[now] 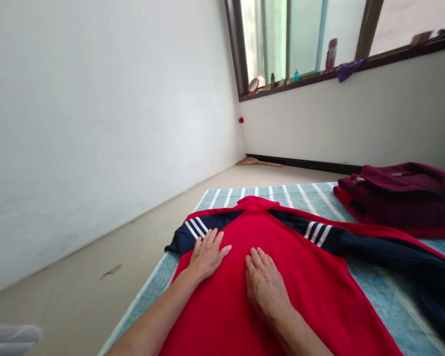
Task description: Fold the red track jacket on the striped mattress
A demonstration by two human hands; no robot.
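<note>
A red jacket (244, 316) with navy sleeves and white stripes lies spread flat on a blue-and-white striped mat (292, 195). My left hand (206, 253) rests flat on the jacket near its left shoulder, fingers stretched out and slightly spread. My right hand (264, 284) lies palm down on the jacket's middle, fingers extended together. Neither hand holds anything. The jacket's right sleeve (389, 252) stretches out toward the right edge of the view.
A pile of folded maroon and red clothes (400, 195) sits on the mat at the right. White walls stand left and behind. A window sill (311, 76) carries bottles, a small mirror and a purple cloth. A broom (259, 162) lies by the far wall.
</note>
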